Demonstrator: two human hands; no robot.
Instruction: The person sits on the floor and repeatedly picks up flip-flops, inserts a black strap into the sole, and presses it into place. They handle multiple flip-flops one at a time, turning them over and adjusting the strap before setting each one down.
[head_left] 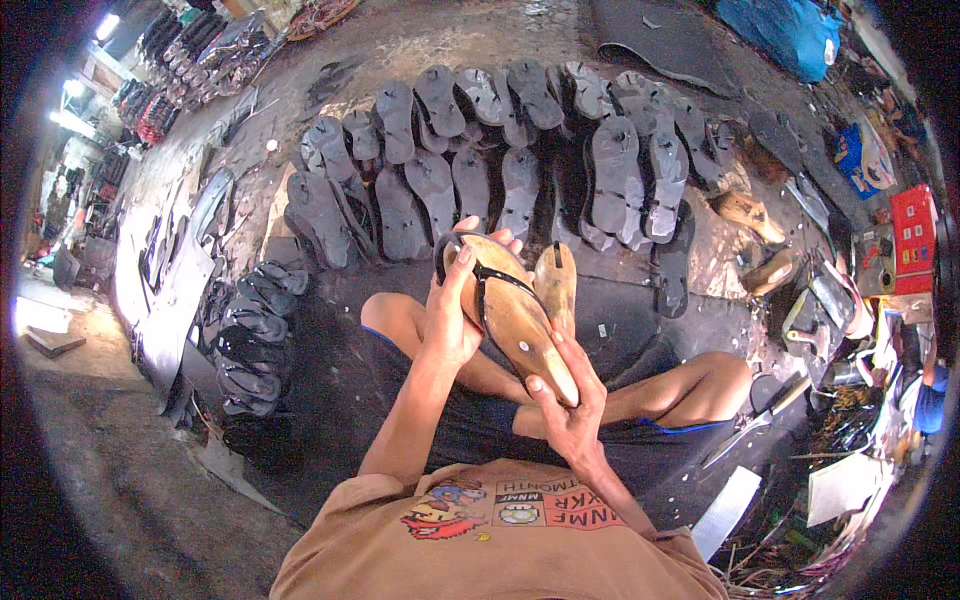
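Observation:
In front of my crossed legs I hold a wooden shoe last [515, 318], tilted, with its toe end up and to the left. A thin black sandal strap [497, 275] lies across its front part, and a dark edge curves around the toe. My left hand [450, 318] is closed around the toe end, thumb on the near side and fingertips showing beyond it. My right hand [573, 400] grips the narrow heel end between thumb and fingers. Another wooden last [557, 285] stands just behind the held one, partly hidden by it.
Rows of black sandal soles [430, 185] spread across the floor ahead. Black straps [262, 330] are piled at my left. To the right lie more wooden lasts [750, 215], a long knife [755, 420], a hammer-like tool [800, 335] and a red box [912, 240].

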